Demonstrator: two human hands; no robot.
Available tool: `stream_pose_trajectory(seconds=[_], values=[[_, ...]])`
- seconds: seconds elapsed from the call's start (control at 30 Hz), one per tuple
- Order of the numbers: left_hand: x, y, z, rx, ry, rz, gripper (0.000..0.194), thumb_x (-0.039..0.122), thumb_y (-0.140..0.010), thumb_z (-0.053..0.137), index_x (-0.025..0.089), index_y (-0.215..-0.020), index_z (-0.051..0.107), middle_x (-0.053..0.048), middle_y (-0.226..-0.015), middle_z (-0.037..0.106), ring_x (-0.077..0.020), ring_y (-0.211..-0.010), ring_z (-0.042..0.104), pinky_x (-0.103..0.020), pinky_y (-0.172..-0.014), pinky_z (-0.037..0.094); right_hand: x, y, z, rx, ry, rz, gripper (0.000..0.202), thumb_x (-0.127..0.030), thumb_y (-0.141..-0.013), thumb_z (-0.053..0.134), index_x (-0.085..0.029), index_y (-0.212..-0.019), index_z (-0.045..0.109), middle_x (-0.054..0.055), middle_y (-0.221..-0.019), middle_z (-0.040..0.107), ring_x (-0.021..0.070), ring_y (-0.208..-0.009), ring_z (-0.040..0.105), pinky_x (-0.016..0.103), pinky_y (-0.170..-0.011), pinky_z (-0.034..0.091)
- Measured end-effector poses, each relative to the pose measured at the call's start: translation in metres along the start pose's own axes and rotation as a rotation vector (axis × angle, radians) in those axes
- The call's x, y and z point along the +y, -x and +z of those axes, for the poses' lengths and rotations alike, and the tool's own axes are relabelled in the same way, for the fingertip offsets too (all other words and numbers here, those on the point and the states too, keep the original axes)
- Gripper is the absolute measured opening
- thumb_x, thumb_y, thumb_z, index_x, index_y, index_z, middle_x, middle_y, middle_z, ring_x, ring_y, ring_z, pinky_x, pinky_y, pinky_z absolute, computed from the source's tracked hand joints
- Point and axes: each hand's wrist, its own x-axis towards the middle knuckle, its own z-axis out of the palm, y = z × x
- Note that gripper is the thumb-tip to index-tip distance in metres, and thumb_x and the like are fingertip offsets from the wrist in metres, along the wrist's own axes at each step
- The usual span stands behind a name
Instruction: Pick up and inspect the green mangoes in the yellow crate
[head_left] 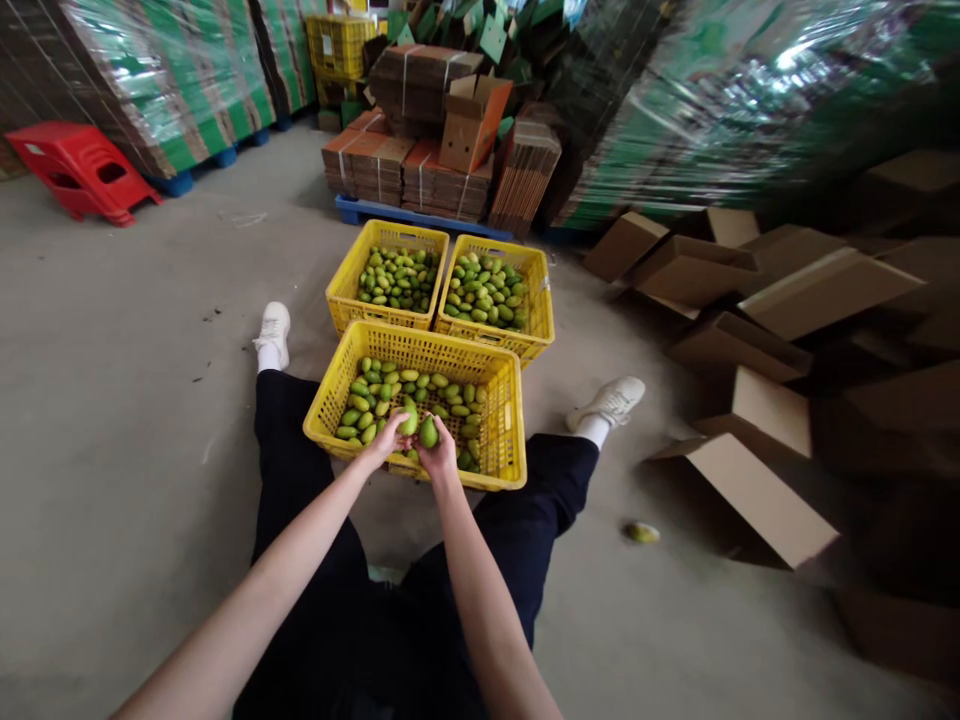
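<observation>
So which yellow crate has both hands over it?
The near crate: left hand and right hand are above it, while the back-left crate and back-right crate stand beyond.

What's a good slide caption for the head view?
Left hand and right hand each grip a green fruit over the near yellow crate, two fruit-filled crates behind.

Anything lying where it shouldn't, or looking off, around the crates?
Yes: one mango lies loose on the floor, outside and to the right of the front yellow crate. Farther right, open cardboard cartons lie tumbled at odd angles, unlike the neatly strapped flat stacks behind.
</observation>
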Motion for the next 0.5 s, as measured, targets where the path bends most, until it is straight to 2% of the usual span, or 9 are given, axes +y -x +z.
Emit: stream_pose_trajectory(seconds=[0.17,0.27,0.37,0.5], values=[[0.006,0.004,-0.011,0.049,0.179,0.015,0.017,0.025,-0.074,0.057,0.013,-0.085,0.061,-0.005,-0.072,0.066,-0.0138,-0.06,0.057,-0.027,-0.06,0.049,0.002,-0.004,-0.002,0.032,-0.018,0.022,0.016,-0.036,-0.086,0.059,-0.022,-0.078,0.062,-0.003,-0.06,0.063,0.0118,-0.053,0.059,0.023,-0.052,0.05],[0.013,0.012,-0.016,0.036,0.267,0.019,0.02,0.026,-0.074,0.054,0.012,-0.086,0.062,-0.009,-0.08,0.068,-0.0162,-0.064,0.058,-0.031,-0.065,0.052,0.004,-0.003,-0.001,0.027,-0.024,0.043,0.022,-0.042,-0.087,0.057,-0.022,-0.078,0.061,-0.002,-0.062,0.064,0.0124,-0.053,0.059,0.024,-0.053,0.051],[0.018,0.019,-0.017,0.016,0.379,0.001,0.024,0.024,-0.077,0.049,0.011,-0.091,0.063,-0.011,-0.079,0.067,-0.0183,-0.069,0.061,-0.034,-0.069,0.053,0.005,0.002,0.001,0.006,-0.037,0.074,0.031,-0.051,-0.086,0.054,-0.021,-0.079,0.061,0.0,-0.065,0.065,0.0132,-0.054,0.059,0.025,-0.052,0.051],[0.019,0.021,-0.014,0.04,0.441,-0.061,0.023,0.022,-0.082,0.045,0.009,-0.088,0.062,-0.013,-0.079,0.066,-0.0192,-0.069,0.062,-0.033,-0.067,0.054,0.005,0.009,0.004,-0.007,-0.064,0.073,0.03,-0.045,-0.088,0.051,-0.02,-0.076,0.061,0.002,-0.065,0.063,0.0141,-0.059,0.06,0.025,-0.054,0.052]])
